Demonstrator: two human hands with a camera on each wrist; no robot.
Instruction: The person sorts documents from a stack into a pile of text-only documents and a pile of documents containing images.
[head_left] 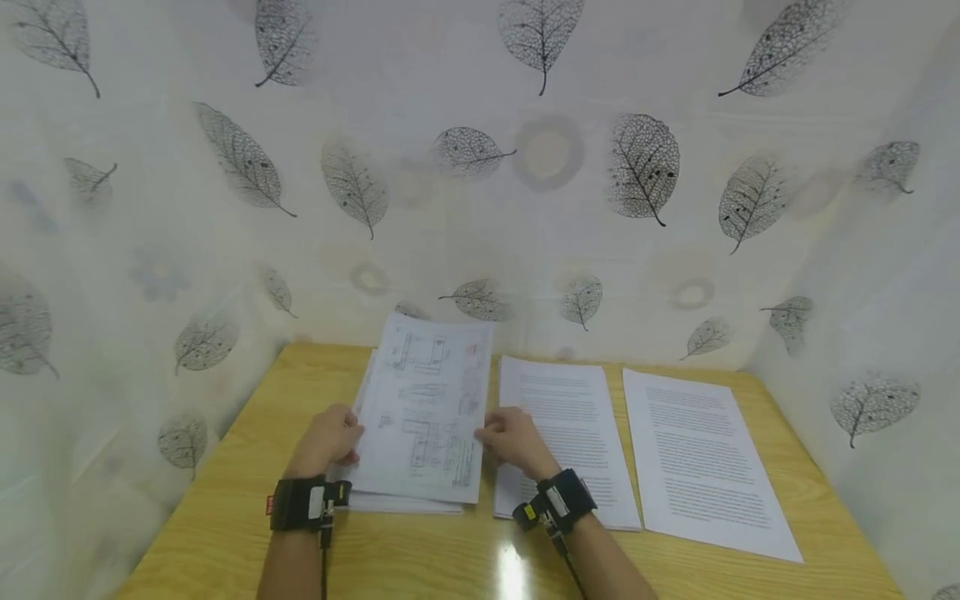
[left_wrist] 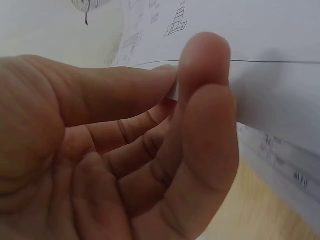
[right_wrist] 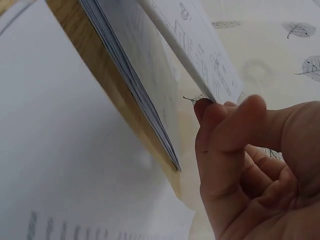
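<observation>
Both hands hold up paper printed with technical drawings (head_left: pixel 427 400), raised above a stack of similar sheets (head_left: pixel 405 503). Whether it is a single sheet or more I cannot tell. My left hand (head_left: pixel 333 435) pinches its left edge; in the left wrist view the thumb (left_wrist: pixel 125 92) presses against the fingers with the paper between. On the opposite edge, my right hand (head_left: pixel 517 440) pinches the paper between thumb and fingertips. From the right wrist, the lifted drawing paper (right_wrist: pixel 200 50) stands apart from the stack (right_wrist: pixel 130 75) beneath it.
Right of the drawings lies a pile of text pages (head_left: pixel 566 417), partly under the right forearm. Farther right, another text page (head_left: pixel 705 458) lies slightly turned on the wooden table (head_left: pixel 247 467). A leaf-patterned cloth (head_left: pixel 480 225) rises behind the table and along both sides.
</observation>
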